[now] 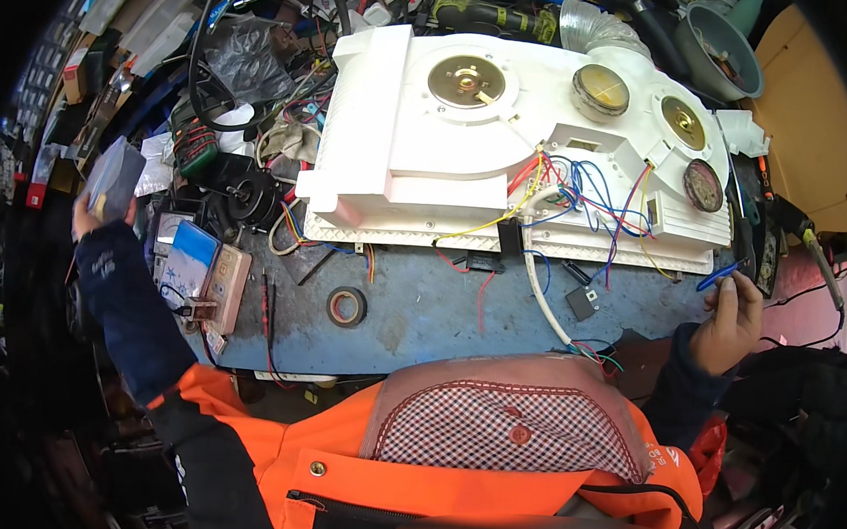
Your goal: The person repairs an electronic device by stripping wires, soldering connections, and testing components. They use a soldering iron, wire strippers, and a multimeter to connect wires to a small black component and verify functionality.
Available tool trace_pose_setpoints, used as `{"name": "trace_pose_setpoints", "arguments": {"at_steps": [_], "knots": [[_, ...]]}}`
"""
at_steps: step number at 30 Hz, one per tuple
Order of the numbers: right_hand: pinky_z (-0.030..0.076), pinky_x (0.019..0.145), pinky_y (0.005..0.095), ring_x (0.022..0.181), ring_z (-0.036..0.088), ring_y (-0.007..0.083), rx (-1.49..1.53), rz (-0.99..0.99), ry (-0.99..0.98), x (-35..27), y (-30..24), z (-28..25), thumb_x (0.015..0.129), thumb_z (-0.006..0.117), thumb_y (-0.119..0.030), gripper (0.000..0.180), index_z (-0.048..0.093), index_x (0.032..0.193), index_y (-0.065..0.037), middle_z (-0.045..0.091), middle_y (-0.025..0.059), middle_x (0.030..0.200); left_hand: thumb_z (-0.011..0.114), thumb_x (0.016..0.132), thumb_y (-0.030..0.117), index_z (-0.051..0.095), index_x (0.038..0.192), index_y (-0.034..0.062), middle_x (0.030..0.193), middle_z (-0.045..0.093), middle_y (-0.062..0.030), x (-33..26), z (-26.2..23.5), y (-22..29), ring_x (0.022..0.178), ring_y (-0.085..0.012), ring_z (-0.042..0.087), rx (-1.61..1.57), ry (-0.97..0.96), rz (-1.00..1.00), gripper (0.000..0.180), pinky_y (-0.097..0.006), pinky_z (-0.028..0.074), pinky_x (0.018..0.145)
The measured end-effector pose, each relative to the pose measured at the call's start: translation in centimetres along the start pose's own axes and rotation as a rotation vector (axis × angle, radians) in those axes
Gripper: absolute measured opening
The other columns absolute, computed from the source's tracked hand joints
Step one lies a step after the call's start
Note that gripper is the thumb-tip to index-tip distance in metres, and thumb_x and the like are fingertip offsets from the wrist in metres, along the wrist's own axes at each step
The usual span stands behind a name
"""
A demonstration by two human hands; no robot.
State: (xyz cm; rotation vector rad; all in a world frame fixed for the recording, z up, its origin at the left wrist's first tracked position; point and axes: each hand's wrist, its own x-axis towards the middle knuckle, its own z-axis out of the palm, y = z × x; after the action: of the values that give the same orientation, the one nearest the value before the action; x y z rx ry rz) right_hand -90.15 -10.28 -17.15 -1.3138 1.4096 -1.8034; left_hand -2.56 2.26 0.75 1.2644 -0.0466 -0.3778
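At the far left, my left hand [92, 217] is closed around a clear plastic box [115, 180] with something pale inside. On the right, my right hand [729, 324] pinches a slim blue object [719, 275], perhaps a tool handle, beside the bench's right end. Between them lies a large white appliance housing [384, 117] with two round metal motor plates. Loose red, blue and yellow wires [583, 192] spill over its near side. A thick white cable [541, 286] hangs down to the bench edge, its coloured cores bare of the outer sheath.
A roll of tape [346, 307] lies on the blue bench top [406, 307]. Test probes [268, 308], a blue-and-white box [189, 255] and a pinkish device [228, 287] sit left of it. A small black part [582, 301] lies near the cable. A grey bowl [716, 50] stands at the back right.
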Motion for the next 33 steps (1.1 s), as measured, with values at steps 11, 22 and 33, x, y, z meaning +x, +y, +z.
{"name": "trace_pose_setpoints", "arguments": {"at_steps": [11, 22, 33], "knots": [[0.054, 0.078, 0.0258, 0.088, 0.067, 0.0123, 0.206, 0.107, -0.600, 1.8, -12.2, 7.9, 0.101, 0.069, -0.004, 0.028, 0.068, 0.128, 0.003, 0.074, 0.0075, 0.107, 0.056, 0.105, 0.040, 0.053, 0.151, -0.0047, 0.138, 0.070, -0.0210, -28.2, 3.4, -6.6, 0.125, -0.0344, 0.071, 0.089, -0.663, -0.016, 0.064, -0.051, 0.055, 0.112], [0.060, 0.085, 0.0358, 0.101, 0.073, 0.0229, 0.205, 0.513, -1.057, 4.7, -11.9, 25.3, 0.103, 0.077, -0.033, 0.069, 0.052, 0.150, 0.012, 0.072, 0.0180, 0.125, 0.063, 0.100, 0.048, 0.063, 0.144, 0.0056, 0.115, 0.073, -0.0103, -30.2, 23.3, -12.1, 0.089, -0.0194, 0.070, 0.998, -1.236, 0.117, 0.061, -0.033, 0.056, 0.071], [0.052, 0.061, 0.0262, 0.078, 0.068, 0.0169, 0.431, 0.774, -0.950, 6.4, -11.2, 29.2, 0.097, 0.081, -0.014, 0.026, 0.075, 0.116, 0.003, 0.076, 0.0130, 0.100, 0.075, 0.104, 0.019, 0.065, 0.136, -0.0056, 0.123, 0.077, -0.0193, -23.3, 27.7, -16.4, 0.107, -0.0287, 0.080, 0.361, -1.354, -0.567, 0.041, -0.041, 0.065, 0.094]]}}
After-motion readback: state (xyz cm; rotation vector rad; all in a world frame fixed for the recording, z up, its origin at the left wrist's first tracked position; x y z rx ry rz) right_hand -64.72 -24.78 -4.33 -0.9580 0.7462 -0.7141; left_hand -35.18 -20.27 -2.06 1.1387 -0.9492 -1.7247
